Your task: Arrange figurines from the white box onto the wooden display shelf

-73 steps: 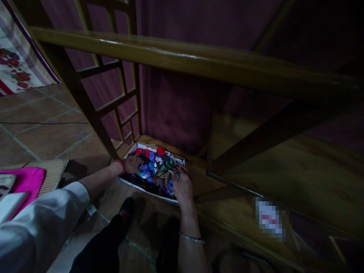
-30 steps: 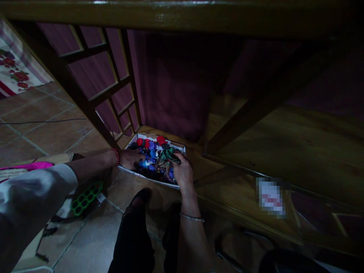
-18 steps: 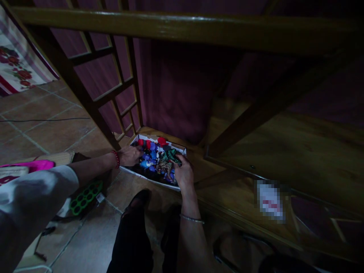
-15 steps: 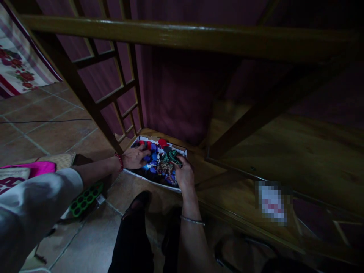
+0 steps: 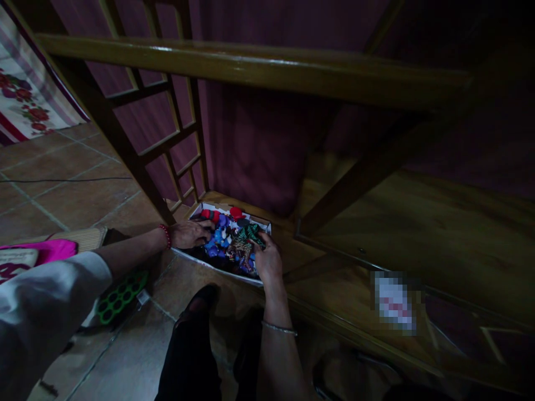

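A shallow white-edged box (image 5: 217, 271) on the floor-level wooden base holds a jumble of small toys. My left hand (image 5: 189, 234) reaches over the box's left side, fingers stretched loosely across the toys near a red piece (image 5: 209, 215). At the right end, my right hand (image 5: 267, 259) has its thumb and fingers around the end of a green-and-black striped toy figure (image 5: 249, 233); the contact is partly hidden. Below that figure lies a brown patterned toy (image 5: 242, 245). Several blue and purple toys (image 5: 215, 242) fill the middle, with another red piece (image 5: 236, 213) at the back.
A wooden rail (image 5: 234, 61) crosses above my arms, with a lattice side frame (image 5: 167, 145) at left. A wooden board (image 5: 418, 234) extends right, bearing a blurred-out white item (image 5: 393, 301). On the tiled floor are a green tray with round holes (image 5: 121, 298) and a pink item (image 5: 56, 250).
My left hand has drawn back slightly left toward the box's edge, showing more of the red piece. My right hand stays by the striped figure. The view has shifted slightly.
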A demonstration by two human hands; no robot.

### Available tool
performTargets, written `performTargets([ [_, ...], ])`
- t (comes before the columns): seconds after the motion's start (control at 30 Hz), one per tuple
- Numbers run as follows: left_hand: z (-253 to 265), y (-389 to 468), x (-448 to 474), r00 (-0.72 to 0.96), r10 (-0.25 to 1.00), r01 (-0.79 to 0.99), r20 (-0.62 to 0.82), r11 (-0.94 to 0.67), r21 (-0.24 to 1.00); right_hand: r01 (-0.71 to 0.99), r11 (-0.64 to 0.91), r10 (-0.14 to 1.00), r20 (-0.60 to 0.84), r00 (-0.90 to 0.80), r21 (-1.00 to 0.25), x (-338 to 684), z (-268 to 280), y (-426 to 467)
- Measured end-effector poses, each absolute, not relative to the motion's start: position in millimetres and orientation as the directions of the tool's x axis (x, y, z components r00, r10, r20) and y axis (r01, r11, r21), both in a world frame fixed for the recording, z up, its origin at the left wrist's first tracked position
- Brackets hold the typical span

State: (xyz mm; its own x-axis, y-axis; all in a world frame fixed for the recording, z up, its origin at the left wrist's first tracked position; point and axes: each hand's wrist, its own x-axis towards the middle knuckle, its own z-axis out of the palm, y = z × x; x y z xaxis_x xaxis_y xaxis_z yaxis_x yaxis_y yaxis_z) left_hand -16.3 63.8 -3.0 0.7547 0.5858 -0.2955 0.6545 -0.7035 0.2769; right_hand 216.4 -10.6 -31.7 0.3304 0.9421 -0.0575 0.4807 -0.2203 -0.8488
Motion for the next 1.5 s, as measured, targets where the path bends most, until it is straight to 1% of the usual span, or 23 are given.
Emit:
performTargets([
  [0.13, -5.4, 66.4, -29.8, 0.704, 0.641, 0.707, -0.308, -0.677, 0.207, 0.481, -0.223, 0.944, -0.064, 0.324, -0.848, 217.0, -34.4, -10.9],
  [0.2, -5.4, 64.5, -30.4, 0.703, 0.648, 0.707, -0.292, -0.679, 0.197, 0.484, -0.217, 0.946, -0.061, 0.317, -0.848, 216.4, -34.0, -11.2],
  [0.27, -4.0, 61.3, -26.7, 0.701, 0.665, 0.712, -0.258, -0.673, 0.199, 0.485, -0.191, 0.949, -0.034, 0.313, -0.853, 215.5, -33.1, -11.4],
  [0.33, -2.9, 58.0, -19.2, 0.666, 0.712, 0.746, -0.224, -0.641, 0.180, 0.482, -0.183, 0.948, -0.023, 0.317, -0.857, 214.6, -32.3, -11.4],
  [0.43, -5.9, 56.8, -3.2, 0.575, 0.805, 0.818, -0.147, -0.565, 0.105, 0.464, -0.197, 0.946, -0.042, 0.323, -0.863, 214.0, -31.4, -11.0],
  [0.5, -11.1, 60.0, 8.3, 0.546, 0.832, 0.838, -0.097, -0.541, 0.073, 0.457, -0.203, 0.944, -0.049, 0.325, -0.866, 214.1, -30.7, -10.8],
  [0.57, -17.2, 66.1, 18.6, 0.535, 0.838, 0.844, -0.102, -0.529, 0.084, 0.460, -0.215, 0.942, -0.058, 0.332, -0.862, 214.2, -29.7, -10.7],
  [0.7, -25.8, 78.9, 30.0, 0.520, 0.834, 0.854, -0.184, -0.503, 0.130, 0.469, -0.252, 0.936, -0.090, 0.340, -0.847, 214.3, -28.5, -11.1],
  [0.77, -27.1, 81.5, 30.3, 0.526, 0.829, 0.850, -0.191, -0.505, 0.148, 0.470, -0.248, 0.936, -0.084, 0.342, -0.847, 214.4, -28.6, -11.3],
  [0.87, -26.0, 79.3, 25.4, 0.545, 0.824, 0.836, -0.155, -0.520, 0.177, 0.473, -0.239, 0.938, -0.076, 0.339, -0.848, 214.9, -29.0, -11.7],
  [1.0, -23.8, 70.4, 14.6, 0.574, 0.813, 0.811, -0.101, -0.547, 0.206, 0.490, -0.262, 0.939, -0.102, 0.330, -0.831, 216.2, -29.9, -12.0],
  [1.13, -27.6, 63.4, 2.6, 0.634, 0.769, 0.761, -0.078, -0.603, 0.242, 0.476, -0.225, 0.944, -0.070, 0.321, -0.850, 216.3, -31.6, -11.1],
  [1.23, -31.8, 61.2, -6.2, 0.666, 0.744, 0.728, -0.052, -0.632, 0.264, 0.483, -0.264, 0.938, -0.106, 0.330, -0.835, 215.4, -31.1, -10.3],
  [1.33, -30.4, 60.0, -12.7, 0.669, 0.741, 0.726, -0.059, -0.634, 0.265, 0.483, -0.296, 0.935, -0.147, 0.322, -0.824, 214.7, -28.8, -10.4],
  [1.5, -17.4, 53.6, -18.6, 0.627, 0.771, 0.773, -0.109, -0.598, 0.211, 0.459, -0.277, 0.940, -0.139, 0.312, -0.844, 214.8, -26.8, -10.9],
])
